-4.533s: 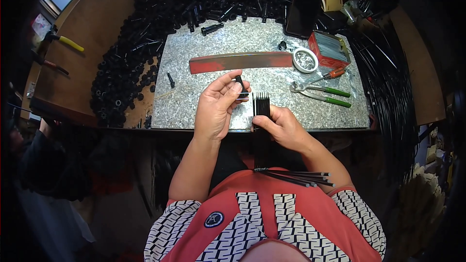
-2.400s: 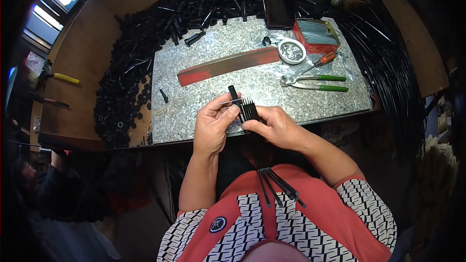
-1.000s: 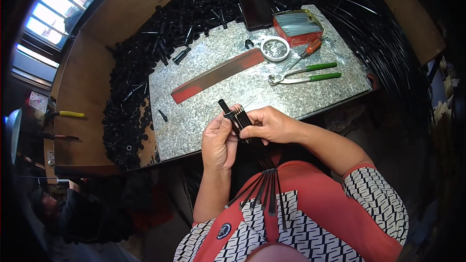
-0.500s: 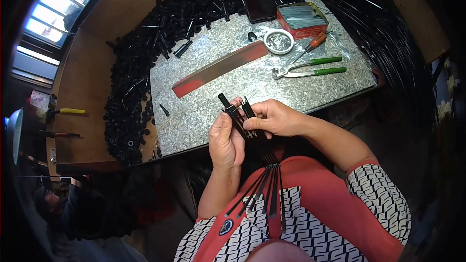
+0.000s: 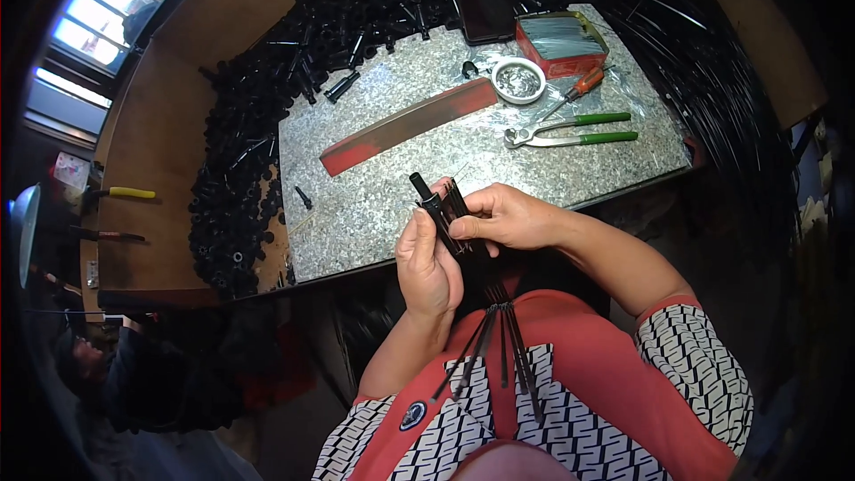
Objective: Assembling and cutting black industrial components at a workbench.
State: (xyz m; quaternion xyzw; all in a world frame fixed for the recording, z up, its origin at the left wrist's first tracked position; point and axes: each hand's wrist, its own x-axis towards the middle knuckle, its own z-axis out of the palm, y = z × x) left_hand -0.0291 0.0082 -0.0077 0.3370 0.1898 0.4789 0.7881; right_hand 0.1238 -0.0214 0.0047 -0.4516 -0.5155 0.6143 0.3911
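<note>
Just past the near edge of the board, both my hands are closed around a black umbrella frame [image 5: 419, 185] with a tube-shaped hub. My left hand [image 5: 431, 263] grips the hub from the left, thumb up along it. From the right, my right hand [image 5: 500, 216] pinches a bundle of thin black ribs [image 5: 457, 199] between thumb and fingers, beside the hub. The lower ribs [image 5: 499, 325] fan out over my lap. Where the ribs meet the hub is partly hidden by my fingers.
On the speckled board [image 5: 374, 223] lie a red-brown strip [image 5: 410, 127], green-handled pincers [image 5: 574, 129], an orange-handled screwdriver [image 5: 583, 85], a white bowl [image 5: 517, 80] and a red box of thin wires [image 5: 563, 44]. Black tubular parts [image 5: 236, 205] heap at left; dark rods [image 5: 712, 98] lie right.
My left hand and the hub have shifted slightly to the right, closer to my right hand. The ribs over my lap have swung and lie closer together.
</note>
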